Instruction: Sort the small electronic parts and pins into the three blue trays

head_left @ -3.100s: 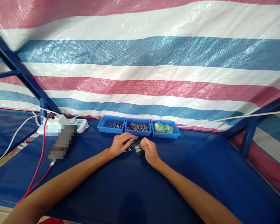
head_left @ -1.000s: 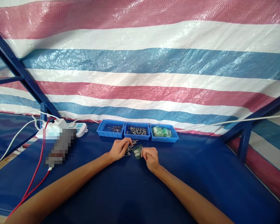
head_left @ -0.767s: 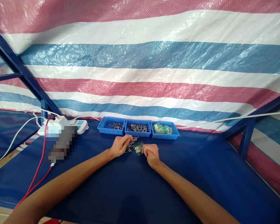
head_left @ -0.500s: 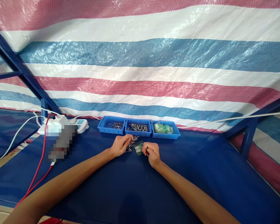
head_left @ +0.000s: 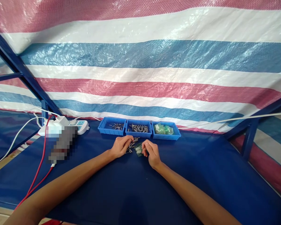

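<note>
My left hand rests on the table with its fingers pinched together at a loose pile of thin metal pins. What those fingertips hold, if anything, is too small to make out. My right hand is closed, its fingers curled at the right side of small clear-green packets with pale pieces in them. Whether it grips a packet or something else is hidden by the fingers. Packets and pins lie side by side between both hands.
Behind the hands stand three blue bins: one with thin pins, one with short grey metal cylinders, one with green packets. At left lie a white power strip, a blurred dark object and a red cable. Striped sheeting hangs behind.
My right hand has shifted slightly left over the packets, and its fingers have changed their bend. My left hand has stayed nearly in place at the pins.
</note>
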{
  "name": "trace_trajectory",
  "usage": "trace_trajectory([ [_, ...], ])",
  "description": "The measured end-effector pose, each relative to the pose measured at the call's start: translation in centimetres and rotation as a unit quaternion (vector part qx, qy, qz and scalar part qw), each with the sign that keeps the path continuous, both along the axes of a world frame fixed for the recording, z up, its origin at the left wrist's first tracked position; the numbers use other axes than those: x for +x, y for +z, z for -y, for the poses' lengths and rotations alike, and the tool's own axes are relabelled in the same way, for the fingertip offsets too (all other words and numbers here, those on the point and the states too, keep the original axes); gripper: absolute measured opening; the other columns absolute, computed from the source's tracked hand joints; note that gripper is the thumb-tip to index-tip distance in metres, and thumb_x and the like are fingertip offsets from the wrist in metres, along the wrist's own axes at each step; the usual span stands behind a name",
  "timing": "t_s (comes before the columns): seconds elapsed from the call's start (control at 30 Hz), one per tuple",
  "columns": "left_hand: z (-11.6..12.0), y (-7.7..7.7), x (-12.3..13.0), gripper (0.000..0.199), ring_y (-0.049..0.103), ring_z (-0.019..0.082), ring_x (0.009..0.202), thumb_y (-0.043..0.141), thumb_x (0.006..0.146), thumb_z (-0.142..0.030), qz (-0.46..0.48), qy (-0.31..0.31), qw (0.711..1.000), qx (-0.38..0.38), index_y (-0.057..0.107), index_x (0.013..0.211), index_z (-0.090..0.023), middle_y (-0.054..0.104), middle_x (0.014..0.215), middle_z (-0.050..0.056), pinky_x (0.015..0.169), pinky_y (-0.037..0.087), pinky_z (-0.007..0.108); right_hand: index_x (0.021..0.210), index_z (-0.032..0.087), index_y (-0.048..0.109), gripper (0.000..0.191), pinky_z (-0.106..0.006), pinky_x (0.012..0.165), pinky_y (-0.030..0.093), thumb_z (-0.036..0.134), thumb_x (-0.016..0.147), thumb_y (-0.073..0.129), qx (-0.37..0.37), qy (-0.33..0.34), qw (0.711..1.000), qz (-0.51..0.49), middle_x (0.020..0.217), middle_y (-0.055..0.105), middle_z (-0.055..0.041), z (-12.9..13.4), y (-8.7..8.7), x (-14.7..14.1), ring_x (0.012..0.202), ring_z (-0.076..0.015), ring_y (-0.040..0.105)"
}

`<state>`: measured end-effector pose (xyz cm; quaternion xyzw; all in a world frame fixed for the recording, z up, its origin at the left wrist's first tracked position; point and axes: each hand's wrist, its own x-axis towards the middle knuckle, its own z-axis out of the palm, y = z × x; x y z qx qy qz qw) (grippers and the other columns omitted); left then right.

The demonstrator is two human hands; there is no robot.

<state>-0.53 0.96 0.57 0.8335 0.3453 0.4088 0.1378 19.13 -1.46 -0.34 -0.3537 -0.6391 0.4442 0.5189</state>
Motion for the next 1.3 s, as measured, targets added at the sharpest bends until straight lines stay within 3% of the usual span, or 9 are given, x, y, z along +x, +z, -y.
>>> trace_trajectory([
  [0.7,0.16,-0.01,0.1,0.026,0.055,0.009,0.052,0.036,0.095,-0.022,0.015,0.014,1.0,0.001,0.06,0.102,-0.015,0.059,0.061,-0.001,0.057,0.042,0.018,0.073,0.02,0.043,0.036,-0.021,0.05,0.036,0.04,0.098,0.026,0.071,-0.072,0.987,0.125,0.049,0.038,0.0056,-0.17,0.05,-0.48,0.044,-0.01,0.045],
  [0.9,0.22,-0.02,0.14,0.025,0.052,0.008,0.049,0.036,0.095,-0.021,0.016,0.02,1.0,0.004,0.06,0.099,-0.015,0.059,0.06,-0.002,0.055,0.041,0.018,0.072,0.02,0.045,0.036,-0.021,0.049,0.036,0.038,0.098,0.028,0.076,-0.08,0.988,0.112,0.05,0.039,0.0053,-0.21,0.02,-0.42,0.044,-0.0099,0.046],
  [1.13,-0.01,0.06,0.22,0.024,0.059,0.01,0.065,0.036,0.095,-0.018,0.011,0.004,0.999,0.051,0.057,0.105,-0.015,0.063,0.08,0.004,0.059,0.044,0.019,0.077,0.019,0.049,0.032,-0.021,0.049,0.035,0.035,0.098,0.031,0.08,-0.062,0.99,0.1,0.049,0.039,0.0059,-0.28,-0.34,-0.4,0.043,-0.0094,0.043],
  [1.3,-0.45,-0.45,0.29,0.024,0.057,0.01,0.063,0.043,0.094,-0.02,0.0,0.036,0.996,0.084,0.058,0.112,-0.018,0.061,0.074,0.002,0.057,0.044,0.019,0.081,0.018,0.054,0.031,-0.021,0.051,0.036,0.032,0.097,0.031,0.089,-0.068,0.987,0.119,0.049,0.041,0.0055,-0.22,-0.07,-0.32,0.044,-0.0093,0.044],
])
